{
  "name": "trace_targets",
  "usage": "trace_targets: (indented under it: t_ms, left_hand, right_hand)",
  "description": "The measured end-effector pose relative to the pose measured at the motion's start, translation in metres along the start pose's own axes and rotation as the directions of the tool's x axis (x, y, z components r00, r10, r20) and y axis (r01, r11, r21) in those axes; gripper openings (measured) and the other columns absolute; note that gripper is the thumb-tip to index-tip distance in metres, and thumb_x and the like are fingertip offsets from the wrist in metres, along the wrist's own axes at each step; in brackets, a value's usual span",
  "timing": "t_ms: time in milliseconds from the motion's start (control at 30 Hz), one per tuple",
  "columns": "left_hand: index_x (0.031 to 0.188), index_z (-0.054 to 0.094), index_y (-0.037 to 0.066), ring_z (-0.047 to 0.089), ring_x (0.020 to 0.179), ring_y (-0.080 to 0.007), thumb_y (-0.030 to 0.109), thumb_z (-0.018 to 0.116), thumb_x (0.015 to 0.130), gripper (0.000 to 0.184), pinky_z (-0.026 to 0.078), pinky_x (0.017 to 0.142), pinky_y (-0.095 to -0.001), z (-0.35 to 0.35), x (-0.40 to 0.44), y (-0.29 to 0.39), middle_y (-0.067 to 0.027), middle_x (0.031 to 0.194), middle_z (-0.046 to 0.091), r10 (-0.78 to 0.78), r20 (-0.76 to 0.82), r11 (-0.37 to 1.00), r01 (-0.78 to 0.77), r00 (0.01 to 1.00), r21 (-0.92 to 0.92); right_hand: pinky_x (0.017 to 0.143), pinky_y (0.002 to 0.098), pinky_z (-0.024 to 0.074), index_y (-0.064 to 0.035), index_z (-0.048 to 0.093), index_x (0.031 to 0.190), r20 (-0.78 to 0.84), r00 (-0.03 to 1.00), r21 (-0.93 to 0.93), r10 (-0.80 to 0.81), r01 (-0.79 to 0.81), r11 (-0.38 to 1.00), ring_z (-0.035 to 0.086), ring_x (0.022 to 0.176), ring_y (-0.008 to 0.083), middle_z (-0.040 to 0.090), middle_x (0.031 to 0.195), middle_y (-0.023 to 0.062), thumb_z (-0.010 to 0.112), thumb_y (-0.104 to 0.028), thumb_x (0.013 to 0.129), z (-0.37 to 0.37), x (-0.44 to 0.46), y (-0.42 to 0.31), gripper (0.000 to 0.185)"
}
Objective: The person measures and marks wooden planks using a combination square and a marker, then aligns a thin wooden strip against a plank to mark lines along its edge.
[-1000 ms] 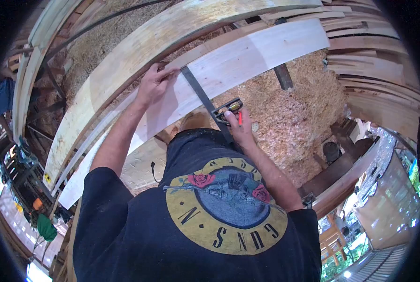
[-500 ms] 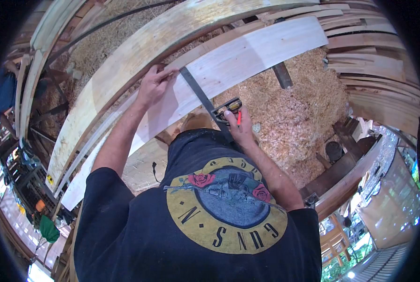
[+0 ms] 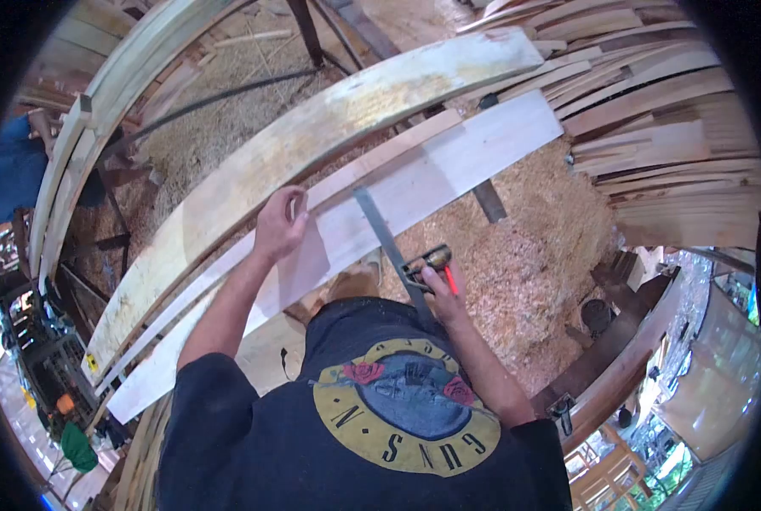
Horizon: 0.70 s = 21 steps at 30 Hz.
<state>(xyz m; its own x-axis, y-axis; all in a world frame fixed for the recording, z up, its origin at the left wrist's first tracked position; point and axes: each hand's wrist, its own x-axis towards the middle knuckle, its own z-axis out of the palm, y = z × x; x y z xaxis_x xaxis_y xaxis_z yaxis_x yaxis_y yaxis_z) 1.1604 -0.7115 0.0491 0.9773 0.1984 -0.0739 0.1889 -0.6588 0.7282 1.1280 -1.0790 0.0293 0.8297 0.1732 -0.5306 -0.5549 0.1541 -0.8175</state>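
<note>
A long pale board (image 3: pixel 449 175) lies in front of me, with a narrower wood strip (image 3: pixel 397 149) along its far edge. My right hand (image 3: pixel 445 294) is wrapped round the head of a combination square (image 3: pixel 383 234), whose dark blade crosses the board. Something red, like a pencil, shows at the fingers of that hand. My left hand (image 3: pixel 280 226) is above the board's far edge, left of the blade, its fingers curled together. Whether it pinches anything is too small to tell. Beyond the strip runs a thick curved timber (image 3: pixel 312 128).
Wood shavings (image 3: pixel 534 247) cover the ground to the right. Stacked boards (image 3: pixel 661 145) fill the upper right. At the far left, a person in blue (image 3: pixel 16 166) is beside more curved timber (image 3: pixel 100 128). A dark machine (image 3: pixel 53 358) stands lower left.
The view has shifted, so the board and both hands sit lower. My left hand has left the blade's end, its pointing finger now curled in. The square's blade has come away from the far strip.
</note>
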Motion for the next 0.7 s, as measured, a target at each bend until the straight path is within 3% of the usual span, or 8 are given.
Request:
trace_targets:
  t_ms: [100, 200, 300, 433, 700]
  left_hand:
    - [0.124, 0.06, 0.007, 0.067, 0.094, -0.0313, 0.011, 0.071, 0.083, 0.043, 0.054, 0.083, -0.0388, -0.005, -0.008, 0.009, -0.015, 0.113, 0.067, 0.072, -0.02, 0.996, -0.071, 0.997, 0.047]
    - [0.123, 0.06, 0.006, 0.065, 0.104, -0.0336, 0.012, 0.072, 0.081, 0.044, 0.053, 0.091, -0.0405, 0.001, -0.023, 0.005, -0.0153, 0.115, 0.067, 0.159, 0.064, 0.974, -0.167, 0.985, 0.151]
    - [0.122, 0.06, 0.006, 0.061, 0.113, -0.036, 0.014, 0.072, 0.081, 0.043, 0.05, 0.098, -0.0424, -0.006, -0.026, 0.027, -0.0148, 0.119, 0.066, 0.431, 0.036, 0.788, -0.395, 0.902, 0.473]
    - [0.122, 0.061, 0.007, 0.059, 0.11, -0.0364, 0.014, 0.073, 0.08, 0.045, 0.049, 0.097, -0.0447, 0.002, -0.027, 0.02, -0.0154, 0.119, 0.064, 0.157, 0.135, 0.946, -0.188, 0.978, 0.263]
    - [0.123, 0.061, 0.009, 0.06, 0.103, -0.0365, 0.016, 0.073, 0.081, 0.044, 0.051, 0.091, -0.0468, -0.024, -0.022, 0.035, -0.0174, 0.105, 0.063, 0.25, 0.225, 0.888, -0.316, 0.942, 0.336]
  right_hand:
    - [0.085, 0.0326, 0.0542, -0.0059, 0.056, 0.123, -0.088, 0.995, 0.078, -0.038, 0.045, 0.996, 0.065, 0.092, 0.0153, 0.064, 0.105, 0.0038, 0.063, -0.01, 0.096, -0.027, -0.011, -0.021, 0.029]
    - [0.081, 0.0318, 0.0537, -0.0084, 0.056, 0.122, -0.218, 0.969, 0.132, -0.12, 0.151, 0.98, 0.065, 0.089, 0.0141, 0.065, 0.103, 0.003, 0.062, -0.009, 0.098, -0.057, -0.022, -0.038, 0.025]
    - [0.08, 0.0314, 0.0545, -0.0096, 0.056, 0.12, -0.309, 0.934, 0.182, -0.179, 0.243, 0.953, 0.066, 0.088, 0.0136, 0.067, 0.103, 0.0027, 0.061, -0.008, 0.099, -0.085, -0.026, -0.047, 0.022]
    - [0.08, 0.0313, 0.0564, -0.0097, 0.056, 0.12, -0.386, 0.907, 0.203, -0.172, 0.265, 0.942, 0.067, 0.087, 0.0134, 0.067, 0.104, 0.003, 0.061, -0.005, 0.099, -0.097, -0.031, -0.053, 0.022]
    - [0.077, 0.0291, 0.0568, -0.0098, 0.055, 0.119, -0.378, 0.902, 0.238, -0.207, 0.311, 0.92, 0.066, 0.086, 0.0132, 0.066, 0.103, 0.0024, 0.062, -0.003, 0.099, -0.089, -0.033, -0.051, 0.022]
